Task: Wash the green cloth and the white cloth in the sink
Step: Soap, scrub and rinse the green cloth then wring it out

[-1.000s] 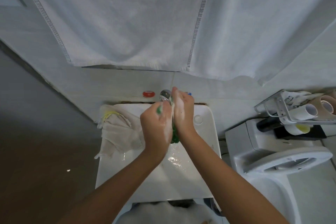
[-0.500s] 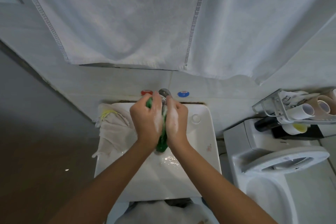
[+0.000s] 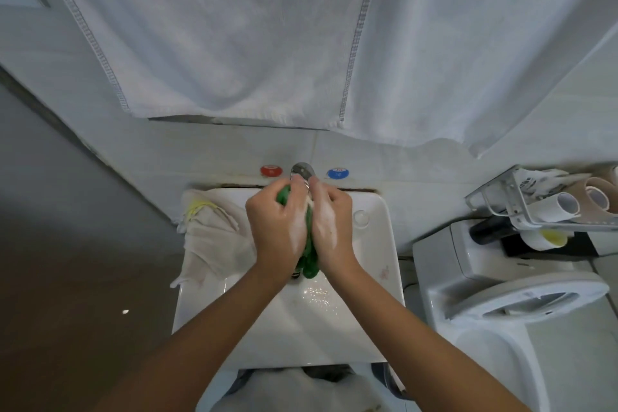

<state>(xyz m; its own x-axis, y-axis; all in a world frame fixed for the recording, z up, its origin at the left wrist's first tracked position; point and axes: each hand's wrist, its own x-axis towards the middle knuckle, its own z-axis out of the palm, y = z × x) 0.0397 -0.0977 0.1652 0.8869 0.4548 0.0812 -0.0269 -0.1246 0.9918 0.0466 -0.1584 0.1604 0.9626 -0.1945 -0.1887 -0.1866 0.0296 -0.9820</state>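
1. The left hand [image 3: 279,232] and right hand [image 3: 332,227] press together over the sink [image 3: 381,278], both soapy.
2. Both hands' fingers are clamped on the green cloth [image 3: 309,257], which is squeezed between the palms and pokes out above and below them.
3. The white cloth [image 3: 214,237] lies draped on the sink's rim, just left of the left fingers.
4. The tap [image 3: 302,170] sits just beyond the fingertips.

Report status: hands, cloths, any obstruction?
Both hands soapy, clamped on green cloth over sink. White cloth on left rim, untouched. Nothing obstructing.
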